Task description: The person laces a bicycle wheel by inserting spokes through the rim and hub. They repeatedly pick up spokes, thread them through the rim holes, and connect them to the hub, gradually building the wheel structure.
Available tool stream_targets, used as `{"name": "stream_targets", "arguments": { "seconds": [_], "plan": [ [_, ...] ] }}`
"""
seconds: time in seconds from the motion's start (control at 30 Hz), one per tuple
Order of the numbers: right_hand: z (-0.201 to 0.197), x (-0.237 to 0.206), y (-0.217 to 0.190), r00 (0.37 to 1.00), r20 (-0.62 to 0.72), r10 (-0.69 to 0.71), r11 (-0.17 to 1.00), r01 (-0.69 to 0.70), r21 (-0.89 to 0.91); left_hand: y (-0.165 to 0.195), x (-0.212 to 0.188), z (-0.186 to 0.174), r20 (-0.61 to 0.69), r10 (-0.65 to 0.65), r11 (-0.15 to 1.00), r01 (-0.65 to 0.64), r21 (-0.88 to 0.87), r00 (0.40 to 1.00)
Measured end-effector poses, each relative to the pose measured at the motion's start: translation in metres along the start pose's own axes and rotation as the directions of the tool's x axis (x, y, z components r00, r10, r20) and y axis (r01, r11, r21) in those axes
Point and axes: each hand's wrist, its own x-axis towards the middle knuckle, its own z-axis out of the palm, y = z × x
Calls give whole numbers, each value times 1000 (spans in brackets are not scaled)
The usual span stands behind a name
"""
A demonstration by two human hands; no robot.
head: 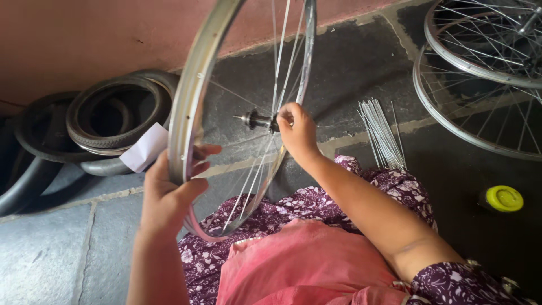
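Note:
A silver bicycle wheel rim (186, 107) stands upright on edge over my lap, partly laced with thin spokes. My left hand (169, 189) grips the rim's near edge, thumb across the metal. My right hand (296, 133) reaches inside the wheel and is closed on the hub (254, 120) end, where the spokes meet. The hub's axle pokes out to the left of my fingers. The rim's bottom rests against my purple flowered clothing (293, 209).
A bundle of loose spokes (383, 133) lies on the stone floor to the right. Two spoked wheels (480, 73) lie at the top right. Several black tyres (107, 121) lean by the pink wall, with a white paper (145, 148). A yellow-lidded pot (502, 199) sits at right.

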Motion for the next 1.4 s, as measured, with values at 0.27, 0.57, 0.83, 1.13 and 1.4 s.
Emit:
{"name": "stream_targets", "arguments": {
  "seconds": [0.27, 0.57, 0.83, 1.13, 1.4],
  "plan": [
    [33, -75, 50, 969, 80, -233, 967, 240, -89, 8, 41, 3, -35, -13, 996, 16, 91, 999],
    [45, -38, 67, 977, 182, -115, 962, 155, -223, 18, 92, -4, 24, -15, 1000, 14, 24, 1000],
    [39, -26, 80, 944, 249, -217, 953, 260, -155, 15, 91, -7, 13, -40, 999, 40, 13, 999],
    [6, -32, 12, 651, 350, -673, 653, 746, -132, 20, 90, -4, 1, -41, 999, 41, 17, 999],
    [-6, 26, -101, 775, 214, -594, 792, 610, -9, 12, 32, 10, -55, -51, 999, 51, -3, 997]
  ]
}}
